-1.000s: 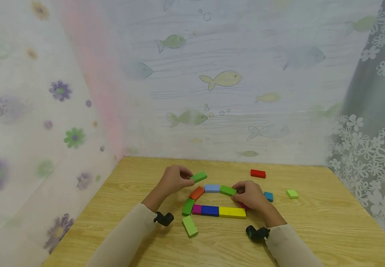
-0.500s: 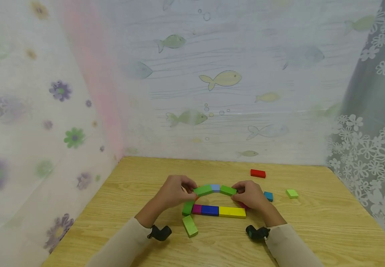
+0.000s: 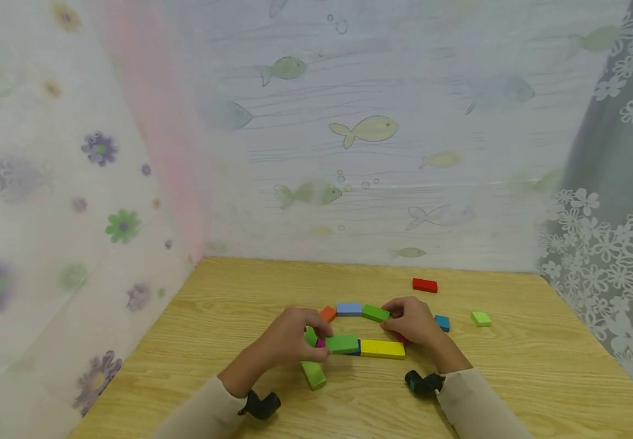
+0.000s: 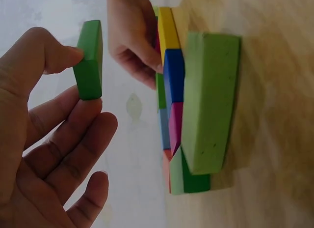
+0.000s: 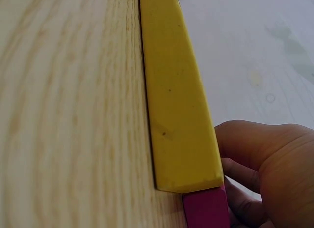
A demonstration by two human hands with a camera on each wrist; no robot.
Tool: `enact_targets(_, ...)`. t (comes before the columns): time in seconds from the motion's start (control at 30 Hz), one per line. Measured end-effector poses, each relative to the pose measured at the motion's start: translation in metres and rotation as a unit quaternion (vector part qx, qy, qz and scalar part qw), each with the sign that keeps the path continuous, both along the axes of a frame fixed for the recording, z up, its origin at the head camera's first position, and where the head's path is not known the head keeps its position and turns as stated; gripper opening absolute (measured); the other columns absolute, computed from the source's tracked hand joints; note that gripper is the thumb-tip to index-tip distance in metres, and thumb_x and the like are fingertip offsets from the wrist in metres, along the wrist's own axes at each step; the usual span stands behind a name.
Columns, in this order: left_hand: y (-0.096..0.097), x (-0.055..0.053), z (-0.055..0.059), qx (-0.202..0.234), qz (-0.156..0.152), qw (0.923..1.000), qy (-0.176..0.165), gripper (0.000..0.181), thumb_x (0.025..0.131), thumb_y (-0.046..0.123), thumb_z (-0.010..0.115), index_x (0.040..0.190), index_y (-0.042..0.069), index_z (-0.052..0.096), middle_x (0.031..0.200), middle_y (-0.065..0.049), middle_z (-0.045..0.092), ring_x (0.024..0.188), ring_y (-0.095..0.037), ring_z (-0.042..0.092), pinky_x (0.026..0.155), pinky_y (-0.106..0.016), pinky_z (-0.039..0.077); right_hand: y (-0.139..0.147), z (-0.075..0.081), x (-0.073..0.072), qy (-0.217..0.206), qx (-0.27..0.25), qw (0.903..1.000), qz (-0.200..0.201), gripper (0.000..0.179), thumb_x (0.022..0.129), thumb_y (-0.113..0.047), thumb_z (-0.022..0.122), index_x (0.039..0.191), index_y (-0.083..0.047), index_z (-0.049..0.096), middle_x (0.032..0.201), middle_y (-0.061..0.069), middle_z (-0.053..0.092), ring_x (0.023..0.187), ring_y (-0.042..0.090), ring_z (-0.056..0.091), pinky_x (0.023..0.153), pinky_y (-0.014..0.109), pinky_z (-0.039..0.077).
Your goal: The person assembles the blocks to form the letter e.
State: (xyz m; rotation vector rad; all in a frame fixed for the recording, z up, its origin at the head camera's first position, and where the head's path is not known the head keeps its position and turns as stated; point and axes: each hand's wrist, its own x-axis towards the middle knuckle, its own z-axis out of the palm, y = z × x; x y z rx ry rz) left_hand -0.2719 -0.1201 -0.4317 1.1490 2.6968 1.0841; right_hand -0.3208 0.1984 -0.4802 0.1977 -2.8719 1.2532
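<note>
Between thumb and fingertips my left hand (image 3: 294, 335) pinches a green block (image 3: 341, 344), raised over the row of blocks in the head view. Under it the row shows magenta, a dark blue block (image 4: 174, 75) and a long yellow block (image 3: 382, 349). My right hand (image 3: 412, 320) has thumb and finger on the right end of another green block (image 3: 375, 313). That block continues an arc with a light blue block (image 3: 349, 310) and an orange block (image 3: 327, 314). A magenta block (image 5: 206, 208) lies at the yellow block's end, partly behind my right hand.
A light green block (image 3: 313, 375) lies in front of the arc's left end. Farther right are a red block (image 3: 424, 285), a blue block (image 3: 442, 323) and a small lime block (image 3: 480, 319). A patterned curtain (image 3: 371, 213) stands behind the wooden table (image 3: 228, 292).
My left hand has brought its green block from behind the arc, down and toward me, over the straight row. The right hand has stayed at the arc's right end.
</note>
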Motion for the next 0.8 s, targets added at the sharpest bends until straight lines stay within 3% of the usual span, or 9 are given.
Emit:
enact_targets(0.23, 0.005, 0.009, -0.006, -0.021, -0.042, 0.9988, -0.016, 0.016, 0.083, 0.029, 0.085, 0.099, 0.027, 0.080, 0.097, 0.019, 0.070, 0.088, -0.014, 0.068, 0.078, -0.028, 0.058, -0.001, 0.001, 0.000, -0.001, 0.002, 1.0000, 0.001, 0.034, 0.085, -0.020, 0.084, 0.118, -0.012, 0.077, 0.105, 0.002, 0.073, 0.094, 0.017, 0.064, 0.086, 0.038, 0.058)
enact_targets(0.47, 0.008, 0.014, -0.012, -0.046, -0.088, 0.9951, -0.005, 0.017, 0.082, 0.027, 0.086, 0.099, 0.027, 0.081, 0.096, 0.022, 0.071, 0.089, 0.003, 0.066, 0.080, -0.019, 0.055, 0.000, 0.003, 0.000, 0.002, 0.001, 1.0000, 0.004, 0.034, 0.085, -0.019, 0.084, 0.117, -0.011, 0.077, 0.105, 0.003, 0.073, 0.094, 0.017, 0.064, 0.086, 0.038, 0.058)
enact_targets(0.63, 0.011, 0.015, -0.017, -0.073, -0.106, 0.9917, 0.001, 0.016, 0.082, 0.027, 0.087, 0.096, 0.027, 0.081, 0.092, 0.023, 0.071, 0.087, 0.005, 0.065, 0.081, -0.018, 0.053, 0.001, 0.002, 0.000, 0.003, 0.002, 1.0000, 0.005, 0.034, 0.085, -0.019, 0.084, 0.117, -0.011, 0.077, 0.104, 0.003, 0.074, 0.093, 0.017, 0.064, 0.085, 0.037, 0.058)
enact_targets(0.8, 0.010, 0.014, -0.022, -0.089, -0.122, 0.9884, -0.020, 0.016, 0.083, 0.028, 0.086, 0.097, 0.028, 0.080, 0.091, 0.024, 0.070, 0.085, 0.007, 0.065, 0.078, -0.016, 0.054, 0.001, 0.002, 0.001, 0.002, 0.005, 1.0000, 0.003, 0.034, 0.085, -0.019, 0.084, 0.117, -0.011, 0.077, 0.104, 0.003, 0.073, 0.093, 0.017, 0.063, 0.084, 0.037, 0.058)
